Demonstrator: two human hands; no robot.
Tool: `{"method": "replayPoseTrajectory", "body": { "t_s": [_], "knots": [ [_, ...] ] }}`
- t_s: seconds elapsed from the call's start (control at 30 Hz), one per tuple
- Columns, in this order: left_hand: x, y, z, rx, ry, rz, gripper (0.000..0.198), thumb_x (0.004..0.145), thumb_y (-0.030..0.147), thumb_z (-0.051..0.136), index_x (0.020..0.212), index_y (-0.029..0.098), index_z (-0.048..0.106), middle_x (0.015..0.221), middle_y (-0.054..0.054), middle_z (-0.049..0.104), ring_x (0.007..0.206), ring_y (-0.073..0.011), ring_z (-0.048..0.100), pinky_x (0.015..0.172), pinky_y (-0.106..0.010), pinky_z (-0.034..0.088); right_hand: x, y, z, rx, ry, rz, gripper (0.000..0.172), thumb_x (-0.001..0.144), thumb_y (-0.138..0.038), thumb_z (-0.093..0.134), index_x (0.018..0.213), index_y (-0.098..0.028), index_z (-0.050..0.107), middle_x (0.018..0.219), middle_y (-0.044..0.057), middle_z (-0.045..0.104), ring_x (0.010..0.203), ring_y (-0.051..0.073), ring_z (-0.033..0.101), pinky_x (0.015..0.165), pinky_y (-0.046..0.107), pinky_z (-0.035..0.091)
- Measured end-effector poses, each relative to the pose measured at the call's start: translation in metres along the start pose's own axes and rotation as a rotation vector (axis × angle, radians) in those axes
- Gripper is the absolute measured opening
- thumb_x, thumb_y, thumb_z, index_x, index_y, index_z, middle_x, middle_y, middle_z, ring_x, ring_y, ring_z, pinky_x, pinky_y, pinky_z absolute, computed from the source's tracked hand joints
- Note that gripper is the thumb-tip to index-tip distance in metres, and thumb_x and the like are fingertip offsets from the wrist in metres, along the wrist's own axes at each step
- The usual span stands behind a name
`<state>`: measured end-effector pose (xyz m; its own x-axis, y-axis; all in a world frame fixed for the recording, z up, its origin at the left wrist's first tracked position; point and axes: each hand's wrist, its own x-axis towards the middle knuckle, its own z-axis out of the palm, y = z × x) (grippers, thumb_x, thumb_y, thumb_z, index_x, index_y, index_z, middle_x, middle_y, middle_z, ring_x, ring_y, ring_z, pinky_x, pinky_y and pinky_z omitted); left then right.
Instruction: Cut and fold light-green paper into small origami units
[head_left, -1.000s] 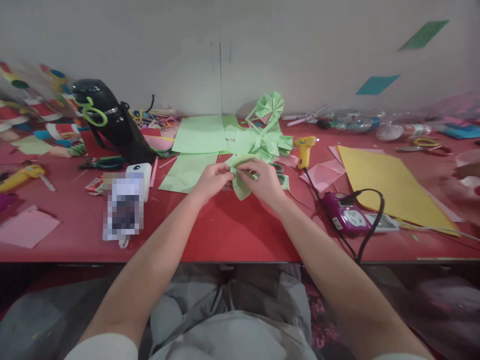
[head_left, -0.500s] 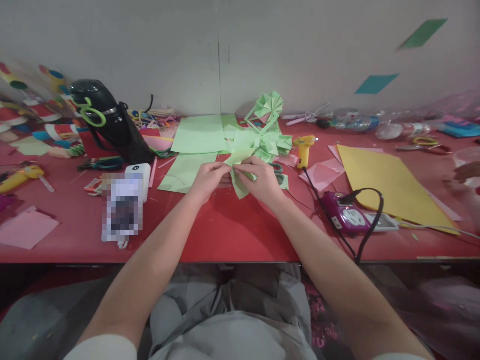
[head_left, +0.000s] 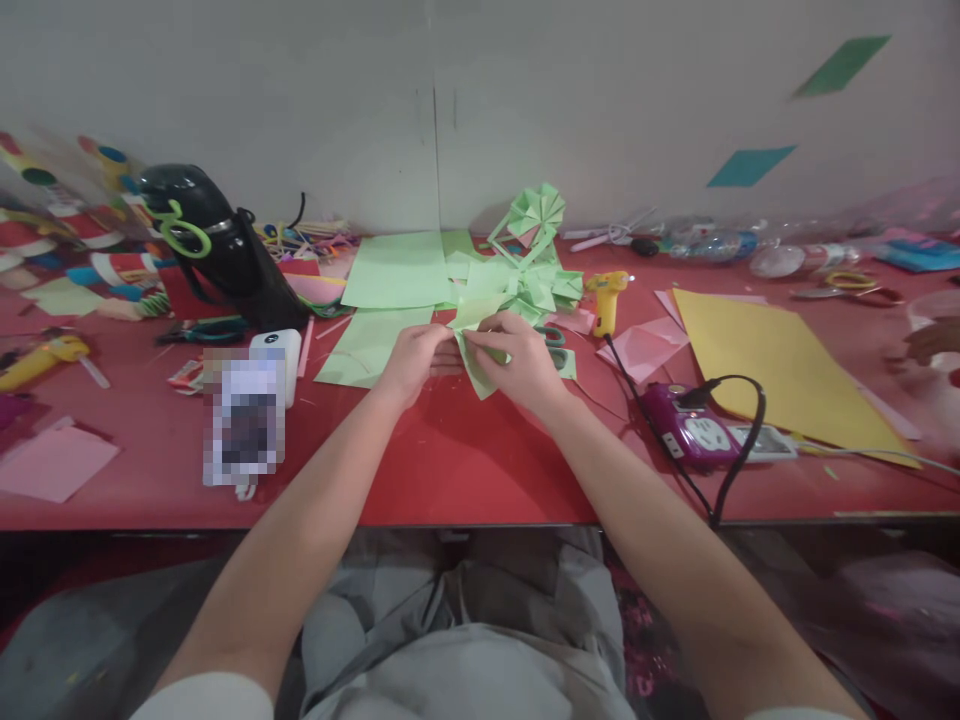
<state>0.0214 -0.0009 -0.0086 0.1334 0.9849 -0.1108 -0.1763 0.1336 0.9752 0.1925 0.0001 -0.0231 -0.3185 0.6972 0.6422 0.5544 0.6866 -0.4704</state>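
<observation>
A light green sheet of paper, partly folded, is held up between my two hands above the red table. My left hand pinches its left edge between thumb and forefinger. My right hand grips the paper close by, its fingertips almost meeting the left ones. Just behind lie flat green sheets and folded green paper shapes, one of them a pleated rosette. Scissors with dark green handles lie partly hidden beyond my right hand.
On the right are a yellow glue gun, yellow paper and a purple power strip with a looping cable. A black bottle, a white power bank and a blurred-out phone are left. Another person's hand shows far right.
My fingers have shifted slightly along the green paper, and the left hand's lower fingers show more. Both hands still hold the sheet in nearly the same place.
</observation>
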Motion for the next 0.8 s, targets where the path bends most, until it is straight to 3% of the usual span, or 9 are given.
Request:
{"method": "replayPoseTrajectory", "body": {
  "t_s": [0.23, 0.47, 0.6, 0.7, 0.8],
  "knots": [
    [-0.001, -0.001, 0.000, 0.036, 0.017, 0.044, 0.028, 0.071, 0.040, 0.076, 0.078, 0.014, 0.068, 0.073, -0.006, 0.070, 0.069, -0.0197, 0.070, 0.070, -0.034, 0.059, 0.000, -0.003, 0.000, -0.103, -0.011, -0.090, 0.026, 0.094, -0.025, 0.051, 0.096, -0.023, 0.077, 0.099, 0.010, 0.064, 0.085, 0.022, 0.056, 0.081, 0.040, 0.049],
    [0.002, 0.001, -0.004, 0.086, 0.072, 0.117, 0.017, 0.073, 0.032, 0.069, 0.072, 0.017, 0.063, 0.067, -0.002, 0.065, 0.066, -0.0181, 0.067, 0.069, -0.034, 0.059, 0.000, -0.013, -0.002, -0.090, -0.009, -0.040, 0.029, 0.097, -0.034, 0.051, 0.111, -0.024, 0.074, 0.108, 0.011, 0.064, 0.095, 0.023, 0.059, 0.090, 0.043, 0.048],
    [0.004, 0.002, -0.010, 0.164, 0.127, 0.243, 0.019, 0.073, 0.034, 0.069, 0.070, 0.017, 0.062, 0.067, 0.000, 0.061, 0.067, -0.0160, 0.064, 0.070, -0.032, 0.058, 0.003, -0.010, -0.001, 0.129, 0.138, 0.154, 0.031, 0.095, -0.044, 0.055, 0.104, -0.023, 0.074, 0.112, 0.012, 0.064, 0.107, 0.023, 0.060, 0.097, 0.042, 0.048],
    [0.004, 0.002, -0.013, 0.227, 0.142, 0.295, 0.023, 0.076, 0.037, 0.068, 0.068, 0.018, 0.060, 0.065, 0.000, 0.059, 0.069, -0.0163, 0.063, 0.070, -0.031, 0.058, 0.005, -0.001, 0.002, 0.285, 0.244, 0.370, 0.042, 0.087, -0.051, 0.063, 0.117, -0.021, 0.066, 0.118, 0.013, 0.063, 0.108, 0.023, 0.062, 0.089, 0.040, 0.053],
    [0.005, 0.001, -0.013, 0.276, 0.084, 0.322, 0.027, 0.078, 0.042, 0.067, 0.069, 0.018, 0.061, 0.067, -0.001, 0.061, 0.072, -0.0169, 0.065, 0.074, -0.031, 0.057, 0.007, 0.003, 0.003, 0.487, 0.192, 0.550, 0.050, 0.080, -0.059, 0.068, 0.109, -0.018, 0.065, 0.100, 0.011, 0.069, 0.092, 0.022, 0.067, 0.077, 0.036, 0.056]
  ]
}}
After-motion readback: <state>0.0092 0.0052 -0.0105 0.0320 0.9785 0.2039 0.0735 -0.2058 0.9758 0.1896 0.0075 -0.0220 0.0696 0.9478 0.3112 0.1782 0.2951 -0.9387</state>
